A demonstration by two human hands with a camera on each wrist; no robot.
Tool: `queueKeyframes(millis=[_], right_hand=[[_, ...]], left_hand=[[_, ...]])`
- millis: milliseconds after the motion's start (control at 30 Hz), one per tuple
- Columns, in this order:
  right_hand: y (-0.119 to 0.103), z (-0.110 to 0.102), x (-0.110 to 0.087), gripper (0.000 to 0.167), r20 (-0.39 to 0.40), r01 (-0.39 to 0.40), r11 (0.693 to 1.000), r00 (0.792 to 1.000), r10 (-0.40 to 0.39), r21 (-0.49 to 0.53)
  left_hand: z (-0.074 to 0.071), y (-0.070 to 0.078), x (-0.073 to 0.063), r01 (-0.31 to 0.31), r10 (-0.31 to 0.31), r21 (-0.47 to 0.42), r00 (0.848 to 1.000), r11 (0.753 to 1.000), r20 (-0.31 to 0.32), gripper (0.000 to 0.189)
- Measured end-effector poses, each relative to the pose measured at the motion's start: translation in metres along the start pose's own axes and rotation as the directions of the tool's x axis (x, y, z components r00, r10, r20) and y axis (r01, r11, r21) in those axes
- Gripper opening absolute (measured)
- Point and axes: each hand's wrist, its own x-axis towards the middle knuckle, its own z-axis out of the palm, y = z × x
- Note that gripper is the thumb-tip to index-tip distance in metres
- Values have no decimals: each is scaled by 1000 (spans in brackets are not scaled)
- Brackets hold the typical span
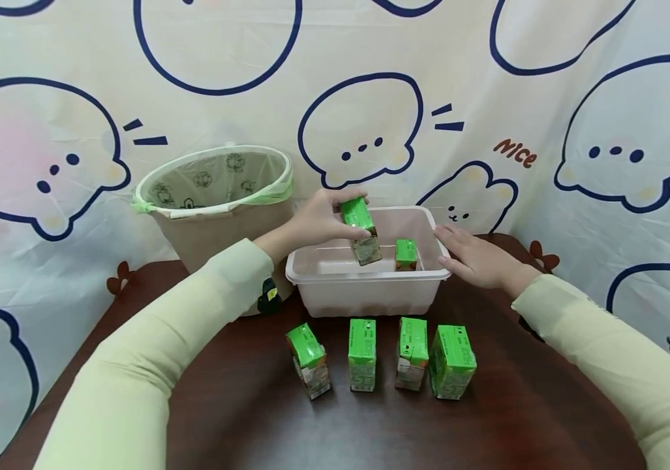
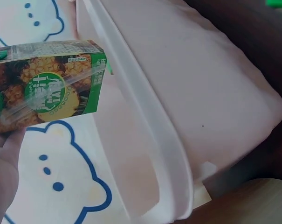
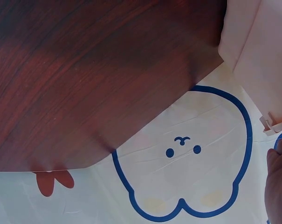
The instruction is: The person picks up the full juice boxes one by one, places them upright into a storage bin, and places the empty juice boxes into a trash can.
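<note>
My left hand (image 1: 324, 219) grips a green-topped pineapple juice box (image 1: 361, 234), holding it tilted over the left part of a pale pink plastic bin (image 1: 364, 294). In the left wrist view the juice box (image 2: 52, 86) shows pineapple pictures and a straw in clear wrap along its side. Another juice box (image 1: 406, 253) stands inside the bin toward the right. My right hand (image 1: 478, 256) has its fingers extended, fingertips at the bin's right rim. At the edge of the right wrist view, part of that hand (image 3: 278, 182) shows beside the bin (image 3: 266, 60).
In front of the bin, several juice boxes stand in a row, from a tilted left one (image 1: 309, 360) to a right one (image 1: 453, 362), on the dark wood table (image 1: 241, 418). A lined trash can (image 1: 217, 228) stands left of the bin. A cartoon-print curtain (image 1: 223, 117) hangs behind.
</note>
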Motion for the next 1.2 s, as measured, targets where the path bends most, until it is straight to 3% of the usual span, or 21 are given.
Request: queueKeyframes(millis=[233, 533, 800, 1000, 1200], right_hand=[[0, 0, 1, 69, 1, -9, 1000, 1000, 9, -4], [-1, 0, 0, 68, -10, -3, 1000, 1000, 3, 2], [-3, -2, -1, 70, 1, 1, 1000, 1000, -1, -13], [-4, -3, -1, 69, 21, -7, 999, 1000, 8, -31], [-6, -5, -2, 69, 28, -7, 999, 1000, 8, -33]], left_hand=[[7, -13, 17, 31, -38, 82, 996, 996, 79, 68], [19, -27, 31, 108, -123, 103, 980, 989, 156, 70], [30, -37, 40, 94, -119, 147, 977, 985, 176, 71], [36, -46, 45, 117, -156, 178, 962, 977, 222, 73], [41, -52, 47, 106, -154, 185, 951, 977, 269, 71]])
